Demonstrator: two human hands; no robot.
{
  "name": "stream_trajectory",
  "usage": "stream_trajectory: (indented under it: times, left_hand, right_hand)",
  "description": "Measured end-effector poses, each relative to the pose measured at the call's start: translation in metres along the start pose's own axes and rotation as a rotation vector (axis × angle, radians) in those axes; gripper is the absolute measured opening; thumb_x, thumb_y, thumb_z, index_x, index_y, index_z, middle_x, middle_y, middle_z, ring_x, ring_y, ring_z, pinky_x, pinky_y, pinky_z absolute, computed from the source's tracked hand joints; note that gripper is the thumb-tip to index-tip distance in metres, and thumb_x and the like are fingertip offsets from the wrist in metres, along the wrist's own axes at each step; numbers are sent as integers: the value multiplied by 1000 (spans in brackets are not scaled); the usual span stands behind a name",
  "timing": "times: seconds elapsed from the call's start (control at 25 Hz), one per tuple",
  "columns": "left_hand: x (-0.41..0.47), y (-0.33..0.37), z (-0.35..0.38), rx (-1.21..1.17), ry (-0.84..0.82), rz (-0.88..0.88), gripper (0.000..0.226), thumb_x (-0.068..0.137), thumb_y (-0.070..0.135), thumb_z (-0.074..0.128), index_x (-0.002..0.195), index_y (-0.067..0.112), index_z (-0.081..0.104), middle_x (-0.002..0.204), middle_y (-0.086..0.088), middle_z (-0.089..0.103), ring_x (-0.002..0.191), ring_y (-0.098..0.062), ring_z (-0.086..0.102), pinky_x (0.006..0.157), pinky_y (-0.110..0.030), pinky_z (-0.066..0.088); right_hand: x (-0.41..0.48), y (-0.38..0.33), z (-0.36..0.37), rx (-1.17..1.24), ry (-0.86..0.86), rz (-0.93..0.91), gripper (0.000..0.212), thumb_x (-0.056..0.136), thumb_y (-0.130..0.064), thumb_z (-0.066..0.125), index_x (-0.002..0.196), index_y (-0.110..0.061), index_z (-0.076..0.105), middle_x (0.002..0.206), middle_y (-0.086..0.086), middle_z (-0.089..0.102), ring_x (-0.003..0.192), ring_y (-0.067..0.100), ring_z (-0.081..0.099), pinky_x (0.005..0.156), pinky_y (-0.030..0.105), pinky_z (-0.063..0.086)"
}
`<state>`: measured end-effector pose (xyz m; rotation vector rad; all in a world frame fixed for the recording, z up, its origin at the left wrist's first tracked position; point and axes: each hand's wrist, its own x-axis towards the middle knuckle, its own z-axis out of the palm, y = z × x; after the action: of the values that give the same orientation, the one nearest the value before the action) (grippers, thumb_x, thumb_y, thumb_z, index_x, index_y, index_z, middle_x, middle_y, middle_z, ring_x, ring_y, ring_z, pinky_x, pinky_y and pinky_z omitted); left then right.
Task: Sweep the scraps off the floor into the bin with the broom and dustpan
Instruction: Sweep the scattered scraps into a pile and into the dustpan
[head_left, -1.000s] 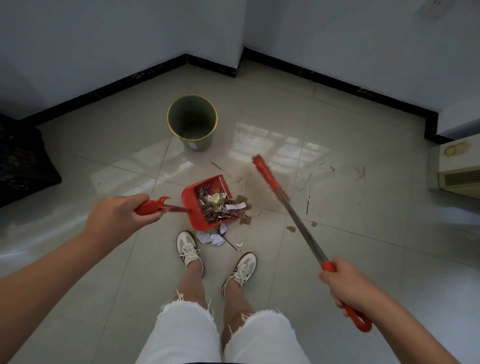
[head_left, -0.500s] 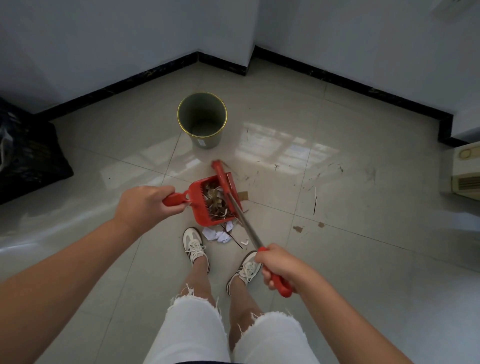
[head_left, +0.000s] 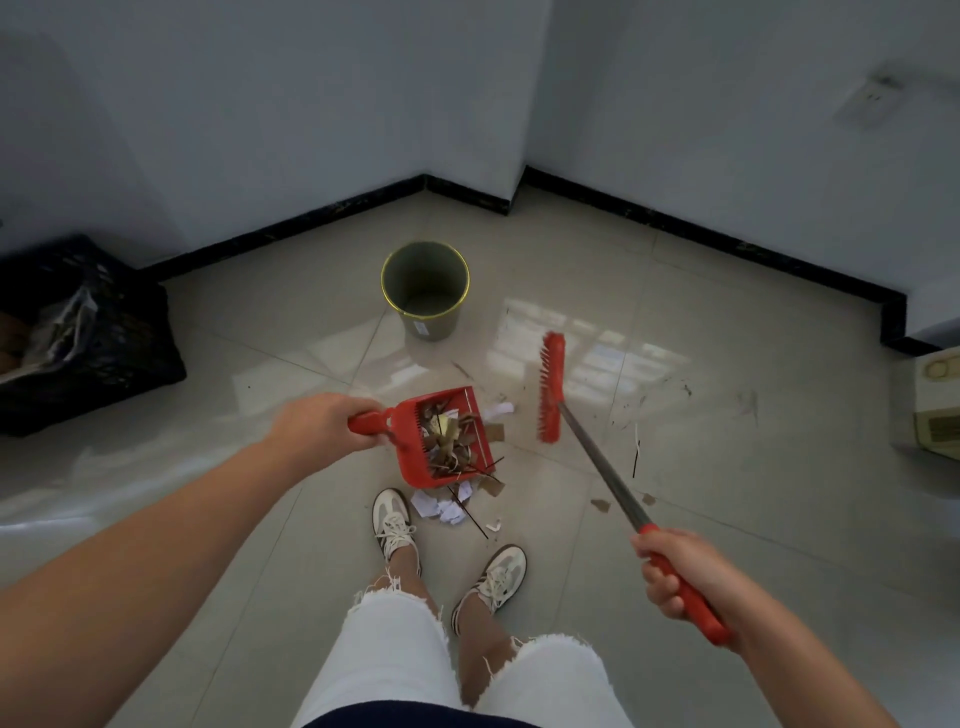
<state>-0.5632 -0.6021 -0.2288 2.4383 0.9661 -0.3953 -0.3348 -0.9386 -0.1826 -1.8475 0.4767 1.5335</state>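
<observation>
My left hand (head_left: 319, 426) grips the handle of a red dustpan (head_left: 413, 457) that holds brown and paper scraps. White paper scraps (head_left: 441, 506) and thin sticks lie on the floor just below the pan, by my shoes. My right hand (head_left: 675, 569) holds the red grip of the broom; its metal shaft runs up-left to the red brush head (head_left: 550, 387), which sits to the right of the dustpan, apart from it. A green bin (head_left: 425, 291) with a yellow rim stands upright beyond the pan, with nothing visible inside.
A black crate (head_left: 88, 332) with bagged things sits at the left wall. A beige appliance (head_left: 935, 405) stands at the right edge. Small cardboard bits (head_left: 600, 504) and a stick (head_left: 636, 452) lie right of the broom shaft. Walls with black skirting form the corner behind the bin.
The broom head has swung from lying over the dustpan out to its right. My right hand moved right and down. The view tilted up, showing more wall.
</observation>
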Motion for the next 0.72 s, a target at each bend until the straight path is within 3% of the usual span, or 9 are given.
stream_trajectory:
  times: [0.2,0.36,0.44,0.56,0.72]
  left_hand:
    - [-40,14,-24,6,246,81,32,76,59,69,102,40,71,77,15,70,73,-11,62,62,-31,50]
    - [-89,17,-58,-25,358,177,41,70,65,58,96,37,75,60,37,51,56,-3,53,51,-27,49]
    - [-104,19,-69,-92,384,125,41,68,68,62,94,38,75,57,37,52,55,-1,54,54,-30,50]
    - [-113,15,-80,-352,471,-67,32,66,62,78,87,38,77,59,18,61,55,-5,53,57,-28,43]
    - [-134,17,-96,-660,595,-174,24,67,44,82,84,28,80,57,9,63,55,0,49,54,-13,35]
  right_hand:
    - [5,-10,-50,-39,33,70,30,92,-11,48,64,-13,38,37,-2,34,23,6,31,26,9,23]
    - [3,-4,-76,-32,17,108,31,93,-11,49,64,-12,39,38,-2,33,23,6,32,25,9,24]
    - [2,-3,-82,26,-13,122,26,91,-10,51,67,-10,41,39,-2,33,24,5,33,24,10,25]
    - [0,-11,-90,180,-78,138,20,92,-9,47,73,-8,43,39,-2,33,24,3,32,22,10,26]
    - [2,-26,-96,320,-128,186,18,93,-10,44,75,-7,41,38,1,35,22,5,34,19,14,28]
